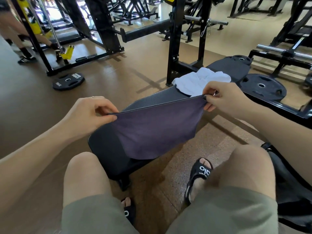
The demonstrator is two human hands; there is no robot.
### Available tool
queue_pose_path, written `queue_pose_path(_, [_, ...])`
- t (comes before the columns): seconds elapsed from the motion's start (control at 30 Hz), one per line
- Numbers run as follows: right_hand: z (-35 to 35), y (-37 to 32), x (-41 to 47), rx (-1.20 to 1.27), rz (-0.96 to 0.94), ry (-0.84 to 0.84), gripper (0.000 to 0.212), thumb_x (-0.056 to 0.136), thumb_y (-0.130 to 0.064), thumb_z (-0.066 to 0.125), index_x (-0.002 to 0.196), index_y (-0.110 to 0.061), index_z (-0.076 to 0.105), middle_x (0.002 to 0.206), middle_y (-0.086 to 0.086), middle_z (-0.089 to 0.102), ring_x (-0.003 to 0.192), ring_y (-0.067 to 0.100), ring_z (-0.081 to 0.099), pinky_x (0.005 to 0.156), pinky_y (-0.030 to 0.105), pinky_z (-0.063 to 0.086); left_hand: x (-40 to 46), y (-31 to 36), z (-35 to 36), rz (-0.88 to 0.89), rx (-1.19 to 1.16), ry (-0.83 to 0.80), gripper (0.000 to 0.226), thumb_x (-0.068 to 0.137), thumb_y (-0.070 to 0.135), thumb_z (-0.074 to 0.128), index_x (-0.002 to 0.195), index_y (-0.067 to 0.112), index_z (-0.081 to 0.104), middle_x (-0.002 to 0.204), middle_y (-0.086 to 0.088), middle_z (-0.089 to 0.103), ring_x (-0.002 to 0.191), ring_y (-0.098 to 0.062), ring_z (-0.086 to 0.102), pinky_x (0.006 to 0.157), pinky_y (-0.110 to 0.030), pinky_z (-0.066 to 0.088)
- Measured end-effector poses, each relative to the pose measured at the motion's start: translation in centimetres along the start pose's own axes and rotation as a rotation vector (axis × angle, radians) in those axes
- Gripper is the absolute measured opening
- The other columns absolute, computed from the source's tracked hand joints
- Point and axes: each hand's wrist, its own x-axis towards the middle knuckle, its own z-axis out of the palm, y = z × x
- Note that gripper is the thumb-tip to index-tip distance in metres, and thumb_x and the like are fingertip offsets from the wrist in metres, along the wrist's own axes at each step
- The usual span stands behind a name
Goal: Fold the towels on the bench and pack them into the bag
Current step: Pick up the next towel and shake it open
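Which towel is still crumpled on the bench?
The white towel, bunched on the bench beyond the hands. The purple towel is held stretched between both hands.

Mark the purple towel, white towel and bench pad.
purple towel (157, 129), head view, middle of the hanging cloth.
white towel (200, 81), head view, centre of the crumpled heap.
bench pad (162, 98), head view, bare ribbed surface between the towels.
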Motion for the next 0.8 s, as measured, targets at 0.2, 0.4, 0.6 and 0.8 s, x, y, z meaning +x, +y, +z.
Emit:
queue_pose_path(0.2, [-0.4,0.6,2.1,0.005,0.036,-0.076,0.015,0.099,-0.002,0.05,0.094,-0.011,0.06,0.093,0.011,0.067,0.061,0.022,0.075,0.07,0.036,0.062,1.7,-0.1,-0.7,-0.011,0.021,-0.004,0.02,0.084,0.009,0.081,0.083,0.026,0.072,0.084,0.004,0.07,0.077,-0.014,0.064,0.078,-0.034,0.053])
queue_pose_path(0.4, [1.3,-0.5,7.8,-0.093,-0.002,-0.042,0.011,0.097,-0.003,0.048,0.095,-0.006,0.058,0.082,0.002,0.072,0.066,0.003,0.072,0.061,0.003,0.044,5.8,-3.5,-1.6,-0.11,0.044,0.038,0.012,0.088,0.008,0.076,0.089,0.019,0.072,0.088,-0.001,0.072,0.084,-0.023,0.067,0.085,-0.042,0.054])
queue_pose_path(0.6, [2.7,-4.6,15.8,-0.117,-0.184,0.211,0.014,0.095,-0.006,0.048,0.103,-0.005,0.06,0.097,0.017,0.069,0.09,0.034,0.068,0.084,0.047,0.055,11.0,-5.9,-6.6,-0.141,0.083,0.302,0.022,0.092,0.01,0.069,0.092,0.032,0.069,0.09,-0.011,0.071,0.075,-0.015,0.059,0.074,-0.028,0.049])
queue_pose_path(0.8, [6.2,-2.3,14.7,-0.12,-0.252,0.248,0.011,0.094,-0.005,0.051,0.098,-0.004,0.061,0.089,0.012,0.062,0.083,0.029,0.058,0.073,0.036,0.042,6.7,-7.5,-4.6,-0.072,0.183,0.265,0.014,0.091,0.01,0.071,0.1,0.021,0.072,0.095,0.003,0.067,0.09,-0.012,0.06,0.086,-0.025,0.046])
